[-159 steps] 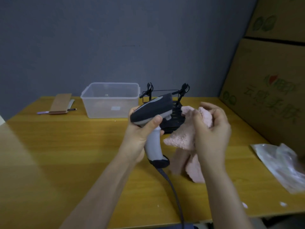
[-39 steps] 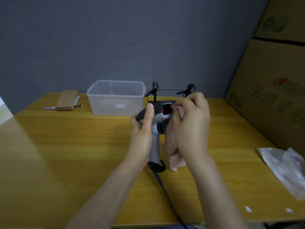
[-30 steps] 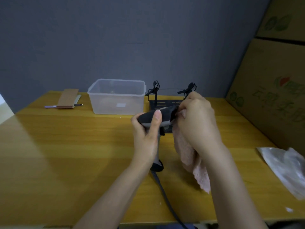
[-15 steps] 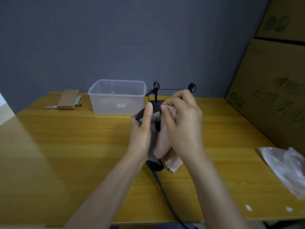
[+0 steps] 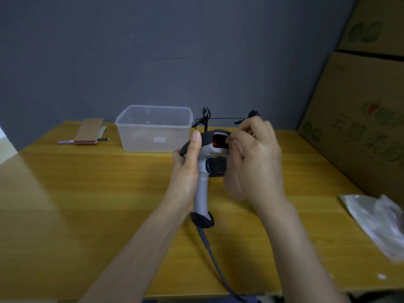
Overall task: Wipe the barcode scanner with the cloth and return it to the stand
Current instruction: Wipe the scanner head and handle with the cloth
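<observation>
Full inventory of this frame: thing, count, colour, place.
barcode scanner: 1, grey and black with a red window, held upright above the table centre
cable: 1, dark, from the scanner base to the near edge
cloth: 1, pink, mostly hidden in the right hand
stand: 1, black, behind the scanner
plastic tub: 1, clear, back centre
notepad: 1, brown, back left
pen: 1, back left
plastic bag: 1, clear, right edge
cardboard boxes: 2, brown, stacked right
table: 1, yellow wood
left hand: grips the scanner
right hand: at the scanner window

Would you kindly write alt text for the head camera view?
A left hand holds a barcode scanner upright while the right hand presses a pink cloth beside its red window, above a wooden table.
</observation>
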